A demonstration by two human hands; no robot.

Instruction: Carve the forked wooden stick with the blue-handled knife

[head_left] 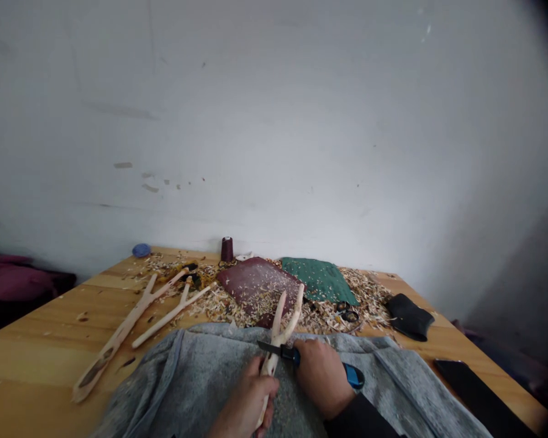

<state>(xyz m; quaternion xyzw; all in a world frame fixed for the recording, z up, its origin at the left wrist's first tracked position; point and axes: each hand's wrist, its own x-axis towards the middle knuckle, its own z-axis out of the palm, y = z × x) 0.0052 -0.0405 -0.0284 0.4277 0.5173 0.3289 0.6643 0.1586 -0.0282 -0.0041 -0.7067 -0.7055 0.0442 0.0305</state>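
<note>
My left hand (253, 392) grips a pale, peeled, Y-shaped wooden branch (281, 334) forking just beyond it, my right hand (322, 372) a blue-and-black-handled, dark-bladed knife (288, 353); I judge this whittling, the next stroke requiring steady bracing.

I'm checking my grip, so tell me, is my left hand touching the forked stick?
Touching. The head view shows it plainly: your left hand is wrapped around the forked stick below the fork, partly covering the wood.

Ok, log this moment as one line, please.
left hand: grips forked stick | right hand: grips knife, blade across stick | below: grey cloth | beyond: wood shavings on table
</note>
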